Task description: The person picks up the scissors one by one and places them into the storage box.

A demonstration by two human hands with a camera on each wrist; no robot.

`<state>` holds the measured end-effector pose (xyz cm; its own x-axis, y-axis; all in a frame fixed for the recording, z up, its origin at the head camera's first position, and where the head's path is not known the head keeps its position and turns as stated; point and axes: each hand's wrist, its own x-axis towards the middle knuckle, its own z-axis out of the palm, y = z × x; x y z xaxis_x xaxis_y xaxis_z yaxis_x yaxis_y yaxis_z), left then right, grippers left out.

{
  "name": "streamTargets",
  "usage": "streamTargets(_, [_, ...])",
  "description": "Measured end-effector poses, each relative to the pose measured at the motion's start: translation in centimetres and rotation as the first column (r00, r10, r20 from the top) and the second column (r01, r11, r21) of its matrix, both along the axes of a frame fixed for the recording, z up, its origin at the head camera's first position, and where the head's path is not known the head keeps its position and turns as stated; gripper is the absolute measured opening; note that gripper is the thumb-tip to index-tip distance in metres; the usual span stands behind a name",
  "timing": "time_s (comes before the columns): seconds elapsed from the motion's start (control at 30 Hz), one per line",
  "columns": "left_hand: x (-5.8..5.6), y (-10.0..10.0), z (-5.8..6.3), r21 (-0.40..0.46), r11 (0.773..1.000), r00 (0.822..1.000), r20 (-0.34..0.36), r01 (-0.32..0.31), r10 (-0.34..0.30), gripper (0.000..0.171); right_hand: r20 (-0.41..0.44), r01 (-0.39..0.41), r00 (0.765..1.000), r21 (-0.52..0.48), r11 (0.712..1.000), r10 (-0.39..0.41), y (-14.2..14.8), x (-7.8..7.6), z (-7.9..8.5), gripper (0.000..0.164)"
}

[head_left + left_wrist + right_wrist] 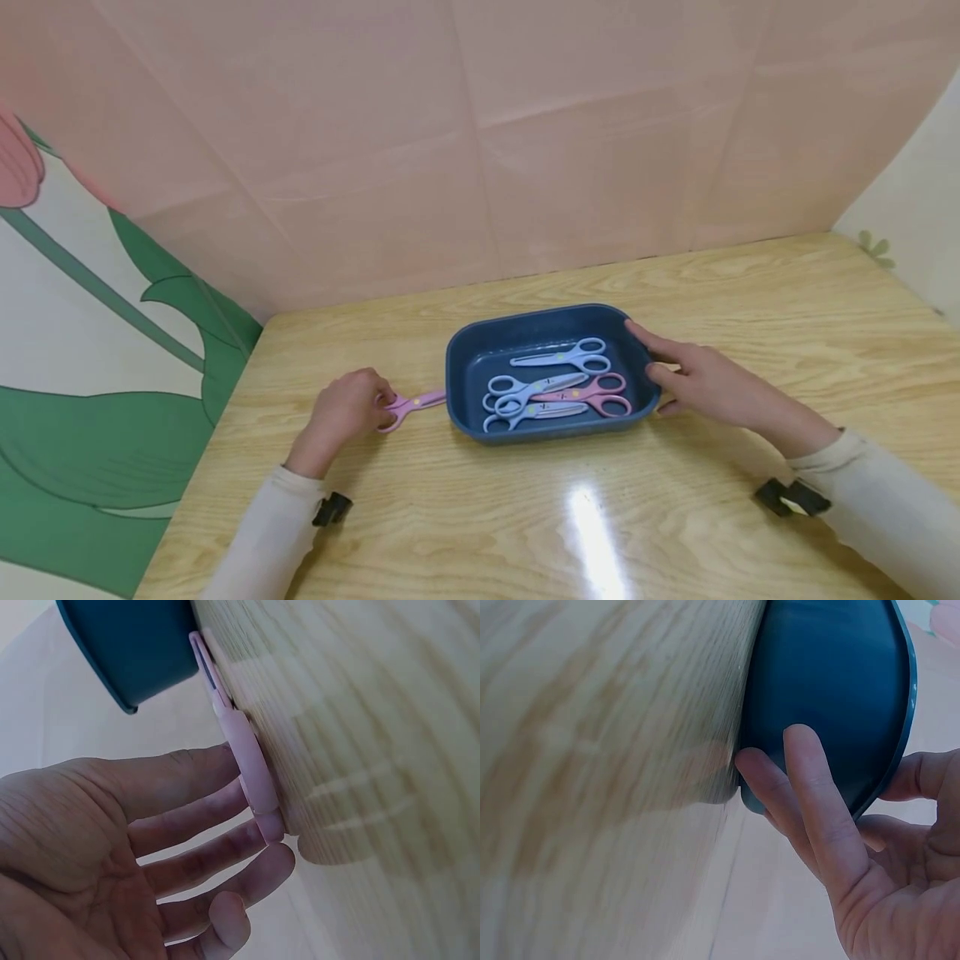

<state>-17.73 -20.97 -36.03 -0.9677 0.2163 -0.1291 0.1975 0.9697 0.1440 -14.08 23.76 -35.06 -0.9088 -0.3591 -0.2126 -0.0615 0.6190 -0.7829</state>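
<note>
A dark blue rectangular tub (525, 331) stands on the table, holding several light blue scissors (551, 360) and a pink pair (600, 392), partly overlapping. Left of the tub, a pink pair of scissors (417, 402) lies with its blade tip at the tub's side. My left hand (350, 407) pinches its handle loops between thumb and fingers; the left wrist view shows the pink handle (251, 765) close along the tabletop. My right hand (701, 379) holds the tub's right end, thumb at the rim and fingers against the outer wall (821, 682).
The wood-grain table (465, 517) runs back to a pink sheet-covered wall (480, 150). A wall with painted green leaves (97, 450) borders the left side, and a white wall (915, 208) the right. Light glares on the tabletop in front of the tub.
</note>
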Motion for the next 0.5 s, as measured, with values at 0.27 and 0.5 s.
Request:
streamTargets(0.27, [-0.13,-0.03,-0.22,0.014,1.000,1.000,-0.020,0.006,-0.006,0.018,-0.007,0.002,1.000,0.015,1.000,-0.002,-0.11,-0.03,0.17,0.064])
streamTargets(0.5, [-0.12,0.18,-0.14,0.019,1.000,1.000,-0.018,0.001,-0.001,0.016,0.006,0.002,1.000,0.013,1.000,-0.002,-0.08,-0.03,0.07,0.064])
